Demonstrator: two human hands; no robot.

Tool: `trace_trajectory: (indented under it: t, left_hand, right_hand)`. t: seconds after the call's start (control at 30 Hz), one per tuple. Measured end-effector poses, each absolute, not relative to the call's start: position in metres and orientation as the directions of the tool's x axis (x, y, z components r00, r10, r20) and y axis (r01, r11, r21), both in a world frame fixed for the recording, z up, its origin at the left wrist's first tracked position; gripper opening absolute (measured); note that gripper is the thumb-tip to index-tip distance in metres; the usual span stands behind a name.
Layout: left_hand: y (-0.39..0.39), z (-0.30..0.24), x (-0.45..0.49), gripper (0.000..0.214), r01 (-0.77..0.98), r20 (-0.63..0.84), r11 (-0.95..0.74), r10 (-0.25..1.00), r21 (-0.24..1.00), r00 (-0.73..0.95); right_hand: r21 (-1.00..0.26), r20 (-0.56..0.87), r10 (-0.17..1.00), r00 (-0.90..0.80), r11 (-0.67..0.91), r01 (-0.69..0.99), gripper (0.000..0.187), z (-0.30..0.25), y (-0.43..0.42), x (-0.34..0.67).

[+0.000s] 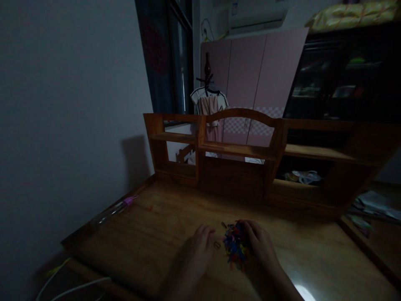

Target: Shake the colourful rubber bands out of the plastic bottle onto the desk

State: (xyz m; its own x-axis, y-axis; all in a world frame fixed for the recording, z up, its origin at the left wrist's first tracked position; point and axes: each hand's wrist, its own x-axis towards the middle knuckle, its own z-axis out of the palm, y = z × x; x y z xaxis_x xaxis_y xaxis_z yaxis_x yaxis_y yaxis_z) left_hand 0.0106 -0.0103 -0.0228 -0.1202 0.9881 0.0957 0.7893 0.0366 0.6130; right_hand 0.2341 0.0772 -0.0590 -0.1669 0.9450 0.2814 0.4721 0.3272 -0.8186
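A small heap of coloured clips (234, 244), red, blue and yellow, lies on the wooden desk (150, 234) near its front. My right hand (260, 244) rests against the heap's right side with its fingers curled over it. My left hand (200, 246) lies on the desk just left of the heap, fingers bent, with a single small ring-shaped piece (216, 244) by its fingertips. In the dim light I cannot make out whether either hand grips anything.
A wooden shelf unit (238, 146) stands at the back of the desk. A clear tube with a pink cap (117, 208) lies by the left wall. White cables (72, 284) hang off the front left corner. Papers (372, 205) lie at the right.
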Motion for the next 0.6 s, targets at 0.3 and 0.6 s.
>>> trace_trajectory:
  t: [0.3,0.6]
  left_hand:
    - [-0.037,-0.023,-0.067,0.036,0.867,0.094,0.282,0.933,0.411,-0.347]
    - [-0.034,-0.024,0.059,0.041,0.738,0.022,0.064,0.994,0.672,-0.107]
  right_hand:
    - [-0.793,0.275,0.948,-0.160,0.318,0.520,0.039,-0.057,0.076,0.231]
    - [-0.812,0.295,0.941,-0.165,0.338,0.476,0.039,-0.057,0.073,0.232]
